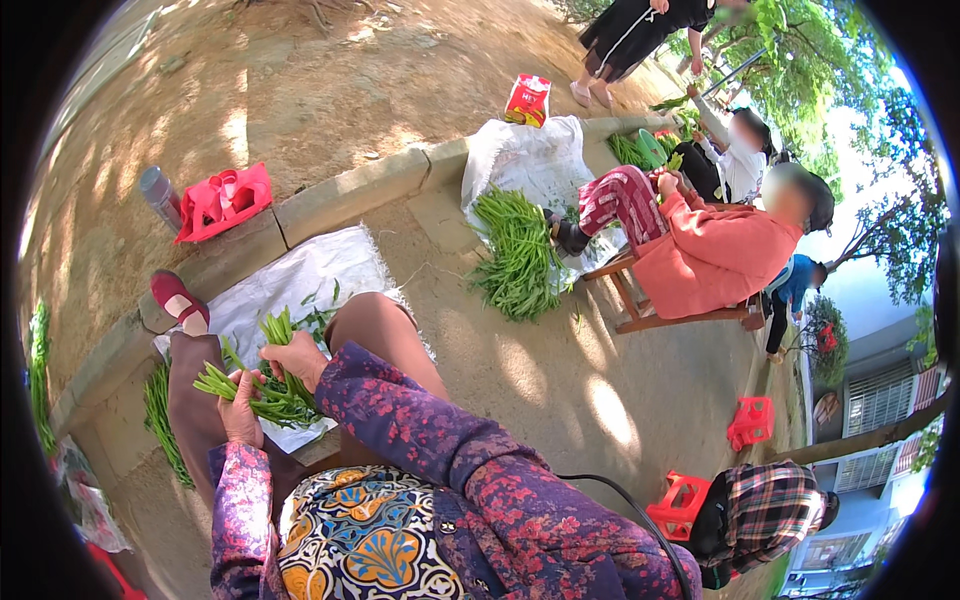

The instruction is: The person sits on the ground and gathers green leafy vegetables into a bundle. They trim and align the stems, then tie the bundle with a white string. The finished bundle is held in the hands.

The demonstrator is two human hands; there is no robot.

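Observation:
Over my lap, my left hand (240,408) is closed on a bunch of leafy greens with long green stems (285,407). Just above and to its right, my right hand (296,361) grips stems of the same greens, their cut ends poking up past the fingers. Beneath my hands and between my legs a white woven sheet (330,268) is spread out, with loose green leaves (318,322) on it. Beside my left leg lies a heap of long green stems (160,425), partly hidden by the leg.
A stone curb (330,200) runs behind the sheet, with a red bag (228,203) and a grey bottle (160,195) beyond. To the right a seated person in orange (715,255) handles greens by a large pile (512,255). Red stools (750,424) stand farther right.

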